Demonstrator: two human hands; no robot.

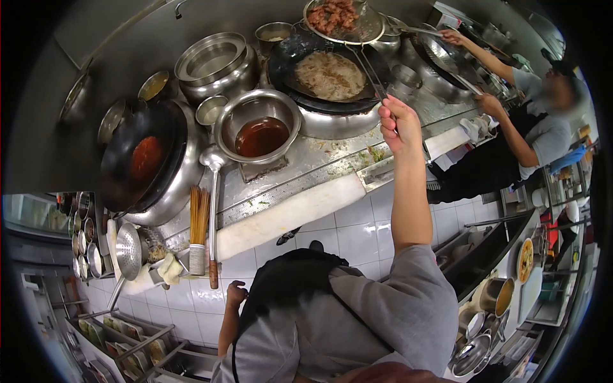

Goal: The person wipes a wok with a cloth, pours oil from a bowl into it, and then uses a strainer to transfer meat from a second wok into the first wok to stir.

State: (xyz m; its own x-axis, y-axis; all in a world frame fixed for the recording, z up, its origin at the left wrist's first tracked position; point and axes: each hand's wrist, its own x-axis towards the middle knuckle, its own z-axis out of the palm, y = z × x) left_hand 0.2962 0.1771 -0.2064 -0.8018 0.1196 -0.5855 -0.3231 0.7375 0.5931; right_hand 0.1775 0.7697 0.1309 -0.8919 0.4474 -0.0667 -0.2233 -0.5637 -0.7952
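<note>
My right hand (400, 123) is closed round the long handle of a wire-mesh strainer (367, 25). Browned fried pieces (332, 15), perhaps meat, lie in its basket. The strainer is at the far side of a black wok (287, 68), in which pale oil (330, 76) foams and bubbles. Low beside my body, my left hand (236, 293) has its fingers curled, with nothing visible in them. Nearest to it on the counter are a ladle (214, 191) with a wooden handle end and a bamboo brush (198, 217).
A steel bowl of brown liquid (258, 127) stands between the bubbling wok and another wok with red sauce (147, 159). A perforated skimmer (128, 252) leans at the left. On my right, a co-worker (543, 121) handles utensils over a further wok. Behind me, a shelf holds pots (497, 295).
</note>
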